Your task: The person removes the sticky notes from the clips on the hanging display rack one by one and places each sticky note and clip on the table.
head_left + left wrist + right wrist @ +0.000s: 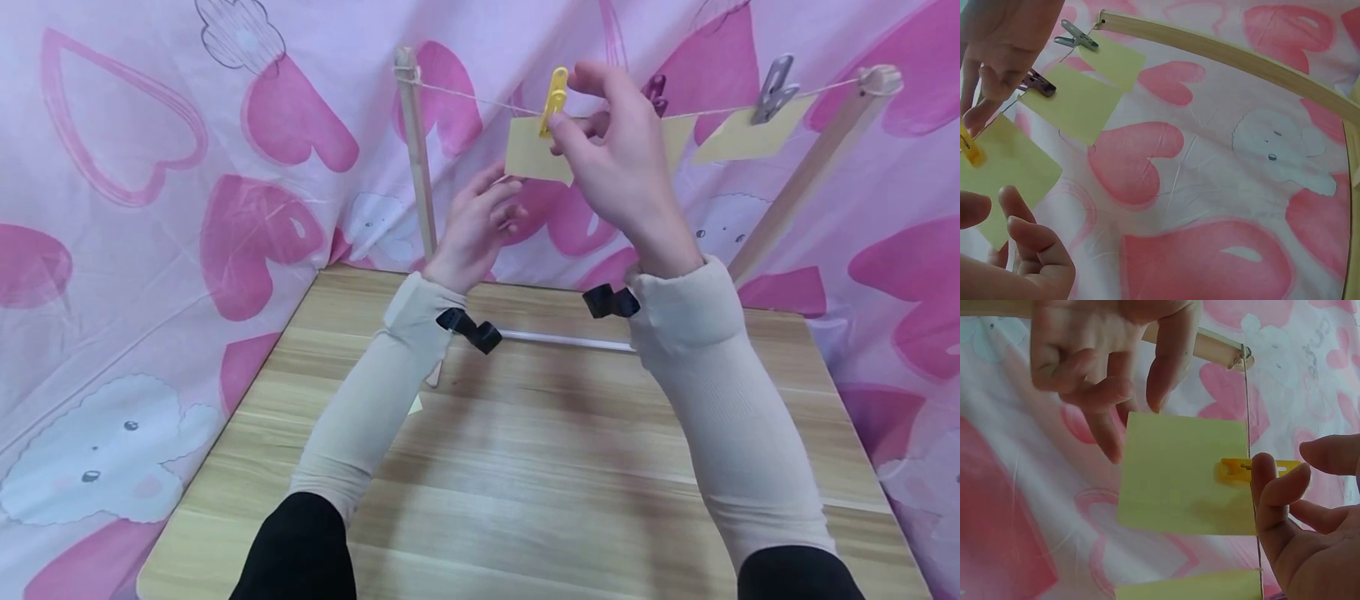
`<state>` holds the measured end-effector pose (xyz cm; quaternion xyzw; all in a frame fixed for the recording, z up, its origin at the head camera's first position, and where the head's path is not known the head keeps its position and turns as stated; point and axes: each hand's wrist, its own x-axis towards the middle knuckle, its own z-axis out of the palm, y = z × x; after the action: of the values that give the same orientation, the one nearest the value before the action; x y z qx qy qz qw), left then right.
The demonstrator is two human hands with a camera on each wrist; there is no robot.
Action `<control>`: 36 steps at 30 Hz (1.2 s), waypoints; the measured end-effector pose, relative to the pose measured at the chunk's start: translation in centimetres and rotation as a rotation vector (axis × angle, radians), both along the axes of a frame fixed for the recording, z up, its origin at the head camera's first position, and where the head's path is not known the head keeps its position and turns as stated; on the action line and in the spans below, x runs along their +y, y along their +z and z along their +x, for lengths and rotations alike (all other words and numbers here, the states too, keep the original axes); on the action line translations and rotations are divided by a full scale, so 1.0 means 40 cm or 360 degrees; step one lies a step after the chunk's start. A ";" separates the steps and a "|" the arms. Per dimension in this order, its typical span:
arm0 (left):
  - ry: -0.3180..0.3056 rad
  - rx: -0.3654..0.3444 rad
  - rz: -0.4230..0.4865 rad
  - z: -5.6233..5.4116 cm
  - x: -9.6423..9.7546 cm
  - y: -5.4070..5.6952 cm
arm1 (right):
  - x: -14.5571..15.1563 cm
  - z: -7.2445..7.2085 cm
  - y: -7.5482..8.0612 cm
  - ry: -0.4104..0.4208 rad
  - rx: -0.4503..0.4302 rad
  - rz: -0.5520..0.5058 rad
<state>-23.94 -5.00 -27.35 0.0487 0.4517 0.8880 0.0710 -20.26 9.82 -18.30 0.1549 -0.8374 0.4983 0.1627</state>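
A yellow clothespin [553,102] clips a pale yellow paper [534,154] to a string [472,97]. My right hand [626,162] is at this clothespin, its fingertips close against it and the index finger raised away; nothing looks pinched. Below the string, my left hand [480,221] has loosely bent fingers beside the paper's lower left corner. One left finger reaches the paper's edge in the right wrist view. Farther right, a maroon clothespin [1039,82] holds a second yellow paper [1075,103], and a grey clothespin [774,90] holds a third one [753,137].
The string runs between a left wooden post [417,150] and a right wooden post [806,179]. A white rod [566,340] lies low across the wooden table [540,500]. A small pale paper corner [416,406] shows beside the left sleeve. Pink heart-patterned cloth [135,275] hangs behind.
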 end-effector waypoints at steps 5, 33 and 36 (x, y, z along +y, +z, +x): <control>-0.0041 0.0015 -0.0006 0.002 0.017 -0.004 | -0.009 -0.008 0.012 0.0017 -0.0066 -0.0051; 0.0119 0.0188 -0.0312 0.033 0.017 -0.006 | 0.035 -0.003 0.059 0.0156 -0.0192 0.0054; 0.0128 0.0190 -0.0327 0.034 0.015 -0.007 | 0.035 -0.003 0.058 0.0137 -0.0195 0.0094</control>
<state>-22.57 -4.39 -27.63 0.0759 0.5453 0.8347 0.0128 -20.38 11.23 -15.96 0.1646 -0.8527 0.4884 0.0850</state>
